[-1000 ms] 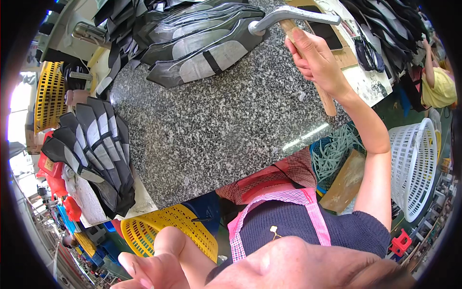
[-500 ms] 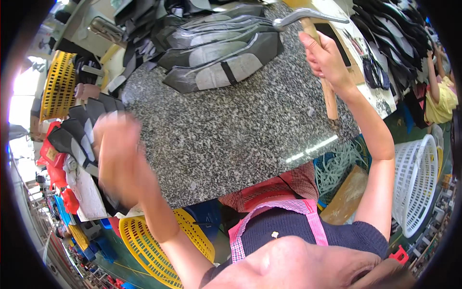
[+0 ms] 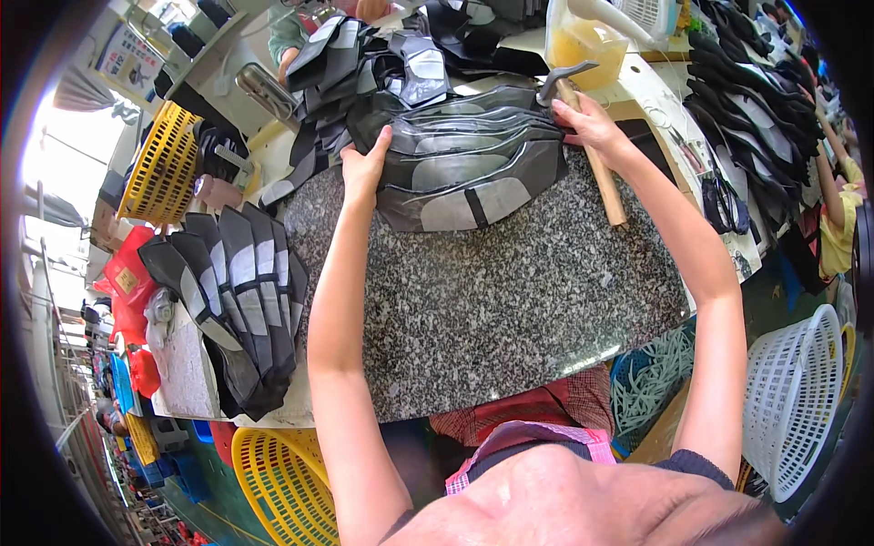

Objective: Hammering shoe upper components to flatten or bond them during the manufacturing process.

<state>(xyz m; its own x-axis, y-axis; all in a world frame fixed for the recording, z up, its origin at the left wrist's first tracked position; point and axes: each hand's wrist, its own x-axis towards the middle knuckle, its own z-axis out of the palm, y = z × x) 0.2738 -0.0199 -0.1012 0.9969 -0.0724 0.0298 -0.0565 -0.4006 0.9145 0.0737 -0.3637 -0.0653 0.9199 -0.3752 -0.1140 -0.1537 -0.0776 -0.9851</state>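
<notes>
A row of overlapping curved black-and-grey pieces [image 3: 446, 207], apparently shoe-upper parts, lies on the speckled stone slab [image 3: 510, 309]. My left hand [image 3: 366, 168] grips the row's left end, its thumb along the edge; its other fingers are partly hidden. At the right end, my right hand [image 3: 592, 127] is closed round the wooden handle of a hammer [image 3: 596, 168]. The metal head points up and away, and the handle slants down toward the slab's right side. The fingers of this hand come close to the pieces; I cannot tell whether they press on them.
A fan of similar pieces [image 3: 250, 282] lies left of the slab. More are heaped behind [image 3: 423, 73] and at the right [image 3: 746, 100]. A tub of yellowish stuff [image 3: 583, 50] stands at the back. Yellow [image 3: 278, 482] and white baskets [image 3: 792, 400] stand below. Another person's sleeve [image 3: 287, 36] shows behind.
My left hand has left the fan of pieces at the left and now grips the row's left end. My right hand has brought the hammer to the row's right end. The view has shifted.
</notes>
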